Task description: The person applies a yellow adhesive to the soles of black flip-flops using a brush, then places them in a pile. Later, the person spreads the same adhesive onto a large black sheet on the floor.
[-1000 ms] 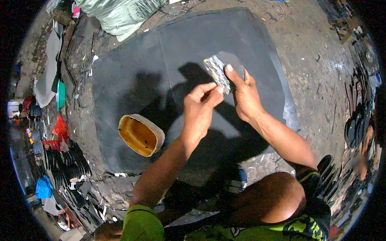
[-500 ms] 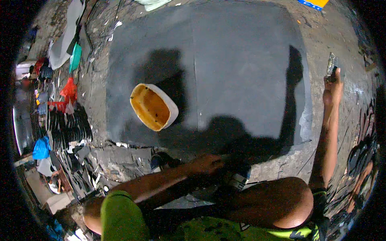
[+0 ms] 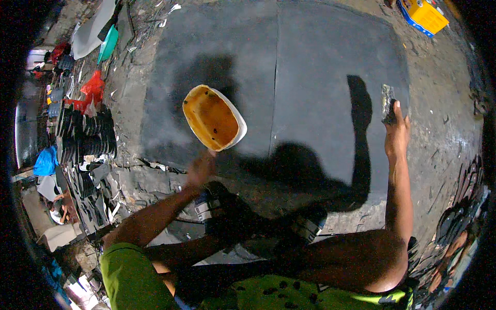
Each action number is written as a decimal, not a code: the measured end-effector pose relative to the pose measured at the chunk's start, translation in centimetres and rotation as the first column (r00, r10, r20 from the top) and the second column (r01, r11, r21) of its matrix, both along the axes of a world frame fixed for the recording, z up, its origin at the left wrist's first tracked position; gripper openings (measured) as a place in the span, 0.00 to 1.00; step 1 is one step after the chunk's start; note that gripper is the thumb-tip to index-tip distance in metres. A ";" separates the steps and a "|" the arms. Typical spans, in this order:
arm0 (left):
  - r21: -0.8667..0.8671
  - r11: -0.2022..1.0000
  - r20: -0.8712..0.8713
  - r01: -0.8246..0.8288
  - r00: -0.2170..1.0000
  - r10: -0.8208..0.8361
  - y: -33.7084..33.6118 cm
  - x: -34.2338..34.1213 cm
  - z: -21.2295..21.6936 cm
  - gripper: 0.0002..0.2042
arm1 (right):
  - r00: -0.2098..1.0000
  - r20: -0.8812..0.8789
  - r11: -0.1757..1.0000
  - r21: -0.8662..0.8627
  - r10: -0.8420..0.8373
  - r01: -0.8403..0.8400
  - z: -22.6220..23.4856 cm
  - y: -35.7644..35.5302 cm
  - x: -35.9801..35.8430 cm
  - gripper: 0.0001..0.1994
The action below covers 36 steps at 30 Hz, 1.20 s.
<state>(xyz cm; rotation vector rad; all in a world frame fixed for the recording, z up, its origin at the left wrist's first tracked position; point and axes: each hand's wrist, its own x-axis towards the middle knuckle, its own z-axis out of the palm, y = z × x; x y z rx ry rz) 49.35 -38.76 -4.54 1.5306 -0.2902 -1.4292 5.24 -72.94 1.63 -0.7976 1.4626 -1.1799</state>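
A white oblong tub (image 3: pixel 241 135), its inside coated with amber-brown glue-like stuff, rests on a big dark grey sheet (image 3: pixel 320 62). My left hand (image 3: pixel 201 168) is at the tub's near rim, its fingertips at or touching the edge. Blur and shadow hide whether those fingers grip it. Out to the right, my right hand (image 3: pixel 397 129) is closed round a flat rectangular spreader or brush (image 3: pixel 387 101), which has a crusted, shiny surface. That tool is held up over the sheet's right side, and its shadow falls to the left.
Stacks of black cut pieces (image 3: pixel 85 134) lie at the left, near a red bag (image 3: pixel 93 88), a blue bag (image 3: pixel 46 161) and a green basin (image 3: pixel 108 44). A yellow and blue box (image 3: pixel 424 18) stands far right. More dark pieces (image 3: pixel 460 206) lie at the right.
My left hand has moved forward and left from near my legs to the tub's near rim. My right hand has come inward over the sheet with the tool. The view has shifted.
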 end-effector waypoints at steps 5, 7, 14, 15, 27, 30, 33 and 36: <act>-0.155 0.981 -0.083 -0.118 0.991 0.106 -8.1 3.8 1.8 0.32 | 0.953 0.239 0.982 -0.060 0.188 -0.179 0.5 -1.4 1.0 0.15; -0.252 0.960 -0.134 -0.121 0.987 0.090 -8.3 3.2 1.2 0.35 | 0.968 0.186 0.984 -0.086 0.168 -0.154 2.0 -1.0 2.5 0.16; -0.298 0.945 -0.163 -0.133 0.983 0.087 -13.3 -2.0 5.1 0.33 | 0.975 -0.101 0.977 -0.055 0.198 -0.204 -0.1 -1.8 -1.9 0.50; -0.313 0.946 -0.034 -0.089 0.996 0.083 -15.4 -2.8 5.6 0.34 | 0.966 -0.203 0.980 -0.089 0.158 -0.179 0.2 -1.6 -2.6 0.49; -0.729 0.518 0.378 0.447 0.894 -0.240 -37.6 -16.4 15.7 0.36 | 0.720 -0.675 0.462 -0.696 -0.160 -0.549 12.9 -2.7 2.8 0.13; -0.760 0.421 0.419 0.494 0.869 -0.264 -38.9 -19.8 18.7 0.35 | 0.636 -0.717 0.442 -0.687 -0.286 -0.576 12.9 -3.3 2.3 0.13; -0.742 0.403 0.475 0.536 0.844 -0.250 -39.7 -20.9 19.8 0.34 | 0.483 -0.698 0.424 -0.710 -0.529 -0.562 13.3 -4.5 3.2 0.14; -0.750 0.385 0.474 0.538 0.843 -0.255 -39.6 -22.5 20.6 0.33 | 0.382 -0.669 0.417 -0.717 -0.638 -0.559 13.8 -7.0 3.8 0.17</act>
